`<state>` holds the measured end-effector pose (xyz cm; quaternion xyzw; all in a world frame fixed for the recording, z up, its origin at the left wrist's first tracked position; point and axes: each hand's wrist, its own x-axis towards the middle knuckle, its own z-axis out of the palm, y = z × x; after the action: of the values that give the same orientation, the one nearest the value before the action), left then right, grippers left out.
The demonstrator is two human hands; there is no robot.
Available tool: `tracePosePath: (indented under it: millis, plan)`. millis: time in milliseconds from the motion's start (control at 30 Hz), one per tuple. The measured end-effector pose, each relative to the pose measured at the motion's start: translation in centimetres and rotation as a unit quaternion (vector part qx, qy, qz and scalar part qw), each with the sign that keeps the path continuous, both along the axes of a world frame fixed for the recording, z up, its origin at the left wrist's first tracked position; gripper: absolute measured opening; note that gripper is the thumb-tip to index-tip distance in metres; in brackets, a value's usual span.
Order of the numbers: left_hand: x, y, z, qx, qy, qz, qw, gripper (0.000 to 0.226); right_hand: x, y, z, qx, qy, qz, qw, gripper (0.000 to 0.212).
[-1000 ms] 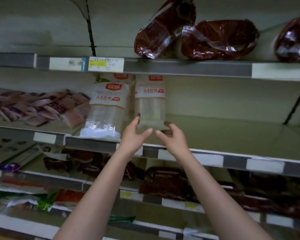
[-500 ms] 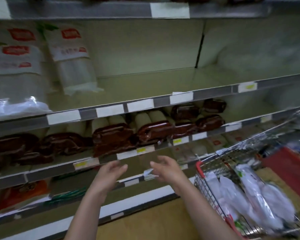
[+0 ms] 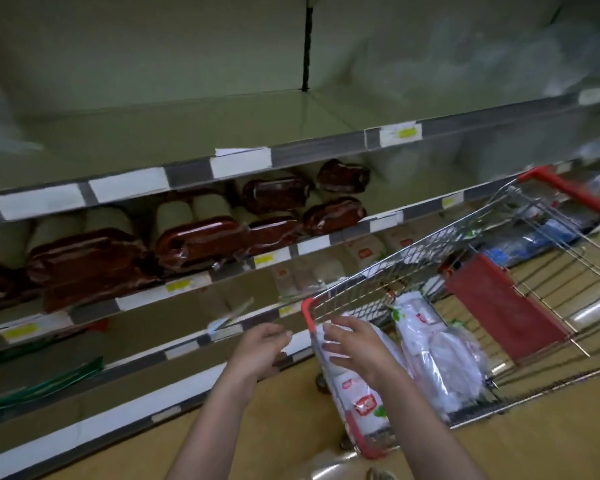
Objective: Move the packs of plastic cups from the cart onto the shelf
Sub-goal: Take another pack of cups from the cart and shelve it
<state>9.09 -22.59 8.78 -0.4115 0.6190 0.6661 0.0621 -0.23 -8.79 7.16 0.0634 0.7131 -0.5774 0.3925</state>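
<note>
Right hand (image 3: 355, 348) open, fingers spread, over the near-left corner of the cart (image 3: 430, 251), above the nearest pack of plastic cups (image 3: 359, 396); can't tell if it's touching the wrap. Left hand (image 3: 262, 349) open too, fingers loosely curled, empty, just outside the cart's left rim, beside the red corner guard (image 3: 307, 308).

Nearest pack lies against the cart's left wall, label end toward me. More packs (image 3: 440, 355) piled just right of it, in the near half of the basket. Red flap (image 3: 499, 306) hangs at the far right part of the cart, red handle (image 3: 568, 188) beyond it.

Shelf (image 3: 243, 164) runs along my left. Its top board in view looks bare along the front edge; blurred pale shape at its far-left end, can't make it out. Next board down carries dark red wrapped packs (image 3: 198, 242) lined along its front edge. Price tags (image 3: 239, 162) on the rails, text unreadable.
</note>
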Motion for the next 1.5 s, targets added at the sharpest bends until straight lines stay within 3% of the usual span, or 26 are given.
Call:
tracePosePath:
  millis: [200, 367, 467, 567, 667, 800, 900, 1067, 1133, 1200, 1300, 1500]
  plan:
    - [-9.4, 11.1, -4.6, 0.051, -0.041, 0.01, 0.998, 0.025, -9.7, 12.0, -4.4, 0.058, -0.056, 0.016, 0.997, 0.039]
    - [-16.0, 19.5, -6.6, 0.106, -0.085, 0.0, 0.991, 0.005, -16.7, 20.9, -6.9, 0.073, -0.088, -0.048, 0.992, 0.009]
    - [-18.4, 23.0, -7.6, 0.117, -0.117, -0.027, 0.986, 0.016, -19.0, 24.4, -7.9, 0.086, -0.114, -0.078, 0.987, 0.02]
    - [-20.2, 25.1, -9.5, 0.114, -0.135, -0.042, 0.983, 0.013, -20.4, 26.0, -8.2, 0.09, -0.134, -0.118, 0.98, 0.013]
    - [-22.7, 26.4, -11.7, 0.037, -0.145, -0.097, 0.984, 0.034, -21.6, 27.4, -8.8, 0.075, -0.154, -0.164, 0.972, 0.008]
    - [-26.7, 27.2, -14.2, -0.072, -0.116, -0.185, 0.973, 0.068, -21.7, 29.4, -9.9, 0.052, -0.171, -0.208, 0.962, 0.017]
    - [-28.5, 28.5, -15.7, 0.002, -0.153, -0.105, 0.983, 0.091, -21.1, 30.5, -10.9, 0.027, -0.199, -0.228, 0.953, 0.016]
    - [-27.6, 32.7, -19.0, 0.167, -0.231, 0.005, 0.959, 0.124, -20.6, 31.0, -11.2, 0.02, -0.221, -0.249, 0.943, 0.008]
    - [-27.6, 33.8, -20.0, 0.138, -0.225, 0.039, 0.964, 0.12, -20.9, 31.6, -11.3, 0.02, -0.202, -0.246, 0.948, 0.011]
    - [-27.8, 34.1, -20.6, 0.052, -0.215, 0.089, 0.971, 0.098, -21.2, 32.0, -11.5, 0.023, -0.196, -0.251, 0.948, 0.007]
    - [-28.3, 34.0, -20.4, -0.01, -0.205, 0.106, 0.973, 0.073, -21.7, 32.2, -12.4, 0.012, -0.21, -0.261, 0.942, 0.019]
    - [-27.7, 32.9, -18.1, 0.013, -0.17, 0.069, 0.983, 0.061, -21.5, 31.5, -12.5, -0.025, -0.255, -0.253, 0.933, 0.024]
